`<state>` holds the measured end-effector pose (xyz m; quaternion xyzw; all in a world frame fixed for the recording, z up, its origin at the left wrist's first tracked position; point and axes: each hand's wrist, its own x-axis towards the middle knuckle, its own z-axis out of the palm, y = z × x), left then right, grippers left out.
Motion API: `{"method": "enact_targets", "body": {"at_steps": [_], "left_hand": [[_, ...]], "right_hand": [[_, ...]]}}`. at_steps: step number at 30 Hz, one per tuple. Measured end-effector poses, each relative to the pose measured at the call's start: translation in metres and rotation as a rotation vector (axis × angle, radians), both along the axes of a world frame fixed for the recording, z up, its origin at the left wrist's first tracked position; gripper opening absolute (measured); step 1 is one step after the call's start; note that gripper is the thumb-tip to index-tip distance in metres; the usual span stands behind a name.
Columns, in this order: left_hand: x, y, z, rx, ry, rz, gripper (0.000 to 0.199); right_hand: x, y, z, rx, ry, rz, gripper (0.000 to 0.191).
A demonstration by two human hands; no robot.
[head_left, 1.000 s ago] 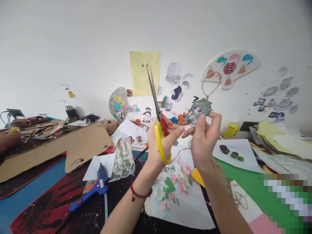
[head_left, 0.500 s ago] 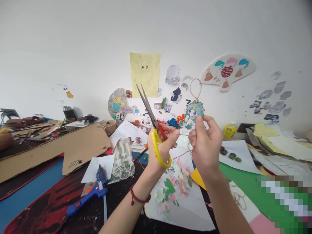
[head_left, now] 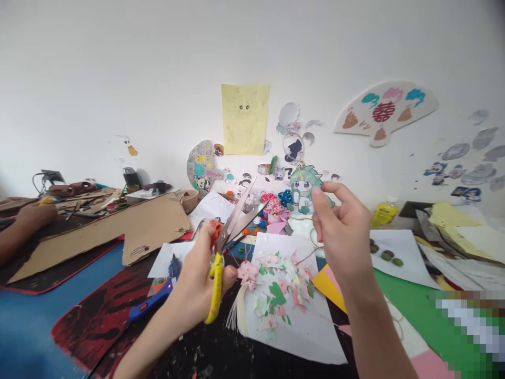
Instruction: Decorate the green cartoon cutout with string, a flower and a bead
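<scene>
My left hand (head_left: 197, 276) is wrapped round the handles of scissors (head_left: 218, 273), one yellow and one red. The blades point up and to the right, spread apart, with nothing between them. My right hand (head_left: 345, 237) pinches the right edge of a flat cut-out charm (head_left: 304, 189) of a green-haired cartoon figure with a horn. A thin cord loop (head_left: 293, 148) rises from the charm's top. Below the hands, a white sheet (head_left: 303, 342) bears green and pink paper scraps (head_left: 277, 295). A pink piece (head_left: 248, 271) with a cream tassel (head_left: 236, 310) lies at its left edge.
A blue glue gun (head_left: 152, 301) and cut cardboard (head_left: 153, 231) lie to the left. Another person's hand (head_left: 35, 216) is at the far left. Dark and green balls (head_left: 387, 255) sit on paper at right, near a yellow bottle (head_left: 385, 211).
My left hand has moved left and down with the scissors, away from my right hand, and the blades have spread wider. The charm is slightly lower. Another person's hand has come into view.
</scene>
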<state>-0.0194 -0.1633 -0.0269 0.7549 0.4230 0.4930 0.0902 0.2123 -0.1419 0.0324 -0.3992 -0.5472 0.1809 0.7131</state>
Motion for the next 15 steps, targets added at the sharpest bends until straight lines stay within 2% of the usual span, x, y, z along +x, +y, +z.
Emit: {"method": "enact_targets", "body": {"at_steps": [4, 7, 13, 15], "left_hand": [[-0.025, -0.015, 0.012, -0.076, 0.182, 0.085, 0.028], [-0.035, -0.022, 0.019, -0.062, 0.261, 0.059, 0.021], [-0.046, -0.030, 0.027, 0.009, 0.366, 0.049, 0.029], [-0.049, -0.033, 0.030, 0.002, 0.402, 0.048, 0.032]], "right_hand": [[-0.003, -0.006, 0.000, 0.049, -0.079, 0.060, 0.021], [-0.003, -0.008, -0.002, 0.136, -0.146, 0.051, 0.018], [0.002, -0.006, -0.015, 0.389, -0.324, -0.083, 0.005], [0.003, -0.005, -0.019, 0.446, -0.372, -0.098, 0.008]]}}
